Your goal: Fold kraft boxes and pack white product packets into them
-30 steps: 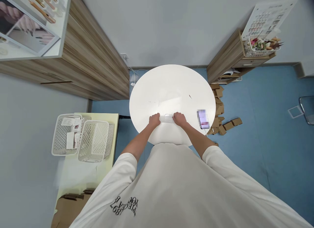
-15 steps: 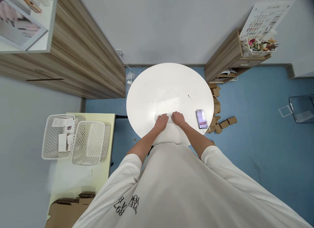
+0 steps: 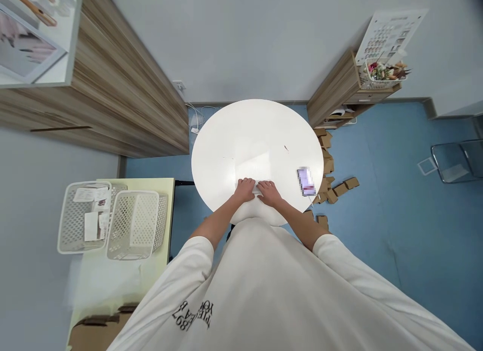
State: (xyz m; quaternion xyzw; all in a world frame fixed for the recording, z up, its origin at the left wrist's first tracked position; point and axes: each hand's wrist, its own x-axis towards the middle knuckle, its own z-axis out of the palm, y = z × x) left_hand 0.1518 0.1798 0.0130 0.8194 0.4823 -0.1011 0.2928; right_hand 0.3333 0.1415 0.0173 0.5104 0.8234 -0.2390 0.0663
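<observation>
My left hand (image 3: 245,189) and my right hand (image 3: 268,191) lie side by side on the near part of a round white table (image 3: 256,134). Between and under the fingers is a small white flat object (image 3: 257,189), mostly hidden and hard to tell from the tabletop. Both hands press on it with fingers curled down. A phone (image 3: 305,181) with a lit screen lies on the table to the right of my right hand.
Two white mesh baskets (image 3: 109,222) stand on a pale yellow table at the left. A wooden cabinet (image 3: 124,109) is at the far left, a low wooden shelf (image 3: 339,96) at the far right. Small cardboard boxes (image 3: 334,187) litter the blue floor.
My hands were apart at the two ends of the white object; they have come together over it and now nearly touch. The camera shifted slightly.
</observation>
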